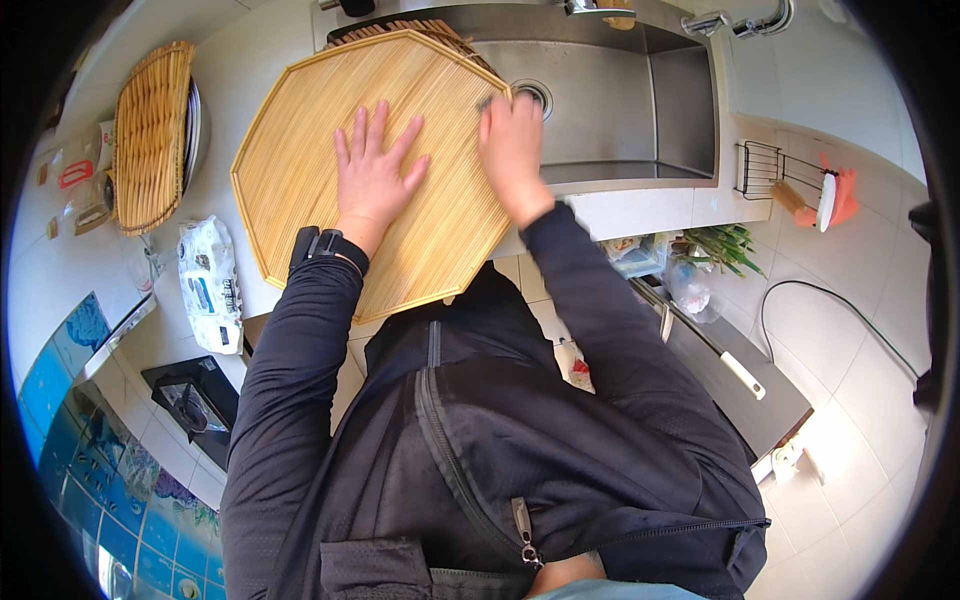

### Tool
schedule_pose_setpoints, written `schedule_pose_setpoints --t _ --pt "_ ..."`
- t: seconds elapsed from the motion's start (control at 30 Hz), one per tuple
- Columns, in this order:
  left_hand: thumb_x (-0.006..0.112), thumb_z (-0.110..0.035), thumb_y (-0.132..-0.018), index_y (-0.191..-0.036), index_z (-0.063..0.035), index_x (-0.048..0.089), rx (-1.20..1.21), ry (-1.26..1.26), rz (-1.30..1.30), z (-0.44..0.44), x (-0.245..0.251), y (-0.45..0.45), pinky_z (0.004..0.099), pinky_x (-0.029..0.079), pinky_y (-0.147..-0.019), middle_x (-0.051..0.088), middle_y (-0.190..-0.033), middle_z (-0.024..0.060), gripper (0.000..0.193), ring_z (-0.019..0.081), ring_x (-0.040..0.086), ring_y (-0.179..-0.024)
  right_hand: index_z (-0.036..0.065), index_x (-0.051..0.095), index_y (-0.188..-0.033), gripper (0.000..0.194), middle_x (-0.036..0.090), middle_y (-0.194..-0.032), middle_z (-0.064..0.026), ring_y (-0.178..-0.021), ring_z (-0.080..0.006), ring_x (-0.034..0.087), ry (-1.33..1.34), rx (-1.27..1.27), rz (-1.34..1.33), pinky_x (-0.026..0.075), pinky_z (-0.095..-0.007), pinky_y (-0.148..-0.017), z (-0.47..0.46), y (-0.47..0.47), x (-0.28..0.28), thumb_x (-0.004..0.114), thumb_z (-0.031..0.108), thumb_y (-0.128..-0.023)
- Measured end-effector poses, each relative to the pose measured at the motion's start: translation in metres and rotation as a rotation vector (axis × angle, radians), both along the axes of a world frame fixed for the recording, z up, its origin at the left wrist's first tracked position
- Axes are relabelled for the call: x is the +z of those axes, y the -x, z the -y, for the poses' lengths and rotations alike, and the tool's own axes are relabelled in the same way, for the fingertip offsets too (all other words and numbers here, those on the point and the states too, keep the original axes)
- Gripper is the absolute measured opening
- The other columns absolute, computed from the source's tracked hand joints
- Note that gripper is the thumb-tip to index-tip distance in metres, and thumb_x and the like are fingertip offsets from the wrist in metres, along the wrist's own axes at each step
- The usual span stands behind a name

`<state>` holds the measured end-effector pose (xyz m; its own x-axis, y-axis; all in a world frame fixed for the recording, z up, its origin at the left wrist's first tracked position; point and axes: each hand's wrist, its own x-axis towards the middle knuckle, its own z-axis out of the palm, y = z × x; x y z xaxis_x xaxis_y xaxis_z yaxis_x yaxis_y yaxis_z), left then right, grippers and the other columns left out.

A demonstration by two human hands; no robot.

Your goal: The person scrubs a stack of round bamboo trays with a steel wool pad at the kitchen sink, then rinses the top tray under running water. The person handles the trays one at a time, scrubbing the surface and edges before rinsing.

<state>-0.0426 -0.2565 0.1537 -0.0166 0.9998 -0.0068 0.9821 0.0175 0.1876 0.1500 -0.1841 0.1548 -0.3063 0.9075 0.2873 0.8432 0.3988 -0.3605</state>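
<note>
A large octagonal board of thin bamboo strips [300,172], framed by a raised rim, lies over the counter and the left part of the sink. My left hand [379,169] rests flat on its face, fingers spread, holding nothing. At the board's right side, my right hand [514,146] is curled near the rim and blurred. Something small and dark shows by its fingertips, but I cannot tell whether it is held. Beneath the board's far edge, a brown slatted or woven item [442,34] sticks out, mostly hidden.
The steel sink [600,97] has a tap [705,24] at the far right. To the left are a woven basket [154,139], stacked plates [193,124] and a wipes pack [211,285]. A wire rack [780,169] hangs at right, above green leafy stalks [720,247].
</note>
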Motion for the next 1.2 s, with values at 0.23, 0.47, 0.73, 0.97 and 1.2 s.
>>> schedule_pose_setpoints --t 0.23,0.47,0.73,0.97,1.2 --pt "0.056 -0.049 -0.094 -0.148 -0.0342 0.046 -0.011 -0.003 0.024 0.0 -0.001 0.001 0.0604 0.015 -0.119 0.03 -0.16 0.0125 0.057 0.0381 0.022 -0.149 0.005 0.055 -0.085 0.008 0.052 -0.091 -0.0151 -0.087 -0.0359 0.052 0.044 -0.034 0.08 0.043 -0.0465 -0.076 0.043 -0.016 0.002 0.062 0.009 -0.083" --pt "0.056 -0.05 -0.095 -0.148 -0.0347 0.046 -0.018 -0.027 -0.002 0.0 0.0 0.0 0.0596 0.015 -0.119 0.03 -0.16 0.0122 0.056 0.0376 0.022 -0.149 0.007 0.055 -0.085 0.005 0.053 -0.09 -0.0142 -0.087 -0.0336 0.052 -0.027 -0.079 0.089 0.04 -0.045 -0.075 0.035 -0.01 -0.004 0.059 0.009 -0.082" --pt "0.055 -0.051 -0.095 -0.148 -0.0355 0.046 -0.006 -0.032 0.001 0.0 -0.003 0.0 0.0589 0.014 -0.12 0.031 -0.16 0.0118 0.057 0.0369 0.023 -0.149 0.011 0.059 -0.084 0.01 0.052 -0.087 -0.0047 -0.088 -0.0276 0.053 -0.062 -0.055 0.045 0.038 -0.0451 -0.075 0.033 -0.017 -0.005 0.067 0.016 -0.082" --pt "0.055 -0.052 -0.094 -0.148 -0.0369 0.046 -0.011 -0.045 -0.006 0.0 -0.006 0.0 0.0597 0.014 -0.12 0.031 -0.16 0.0116 0.056 0.0369 0.023 -0.149 0.01 0.062 -0.086 0.005 0.055 -0.093 -0.0071 -0.091 -0.0304 0.053 -0.035 -0.033 0.077 0.04 -0.0454 -0.077 0.036 -0.02 -0.009 0.066 0.011 -0.082" --pt "0.054 -0.053 -0.094 -0.147 -0.0379 0.046 -0.008 -0.051 -0.003 0.001 -0.008 -0.001 0.0594 0.013 -0.12 0.03 -0.16 0.0115 0.056 0.0367 0.023 -0.149 0.011 0.065 -0.089 0.011 0.058 -0.089 -0.0056 -0.086 -0.0293 0.054 -0.114 0.196 -0.185 0.042 -0.0429 -0.077 0.042 -0.016 -0.011 0.065 0.007 -0.078"
